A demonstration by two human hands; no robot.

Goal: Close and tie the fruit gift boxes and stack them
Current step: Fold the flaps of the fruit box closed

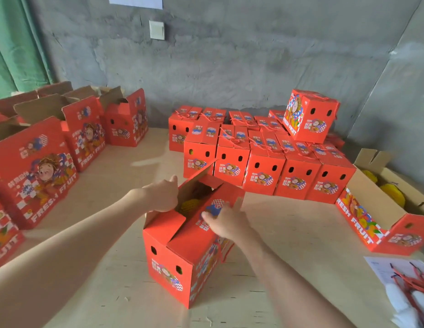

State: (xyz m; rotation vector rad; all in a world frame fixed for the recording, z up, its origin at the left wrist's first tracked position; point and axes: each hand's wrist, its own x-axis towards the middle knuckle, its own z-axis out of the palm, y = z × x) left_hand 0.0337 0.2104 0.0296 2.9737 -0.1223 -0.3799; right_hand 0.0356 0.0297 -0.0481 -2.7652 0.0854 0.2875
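Left hand [159, 195] sits at the left rim of the red printed cardboard fruit gift box [182, 261], its fingers curled into the opening and its thumb up against the raised top flap [199, 175], so it looks to be gripping that flap's edge. The right hand [226, 222] lies flat and open on the right top flap [189, 233], fingers spread, pressing it down over the contents.

The box stands on the pale wooden tabletop [99, 233] right in front of the person, between the two forearms. Its end with the two holes faces them and its long axis runs away from them, angled a little to the right. Through the gap between the flaps, yellow net-wrapped fruit [188, 205] shows inside.

What matters for the coming move, as I read it, is that the one flap not yet down stands on the left side along that long axis. It lies directly under the left hand, so that hand is the nearer one to swing it inward to meet the flap the right hand is pinning.

The red twisted cords [412, 282] for tying lie on white paper well off to the right, closer to the right hand. The block of closed red boxes [263, 171] waits beyond the box, toward the far right, which is where this one would likely go.
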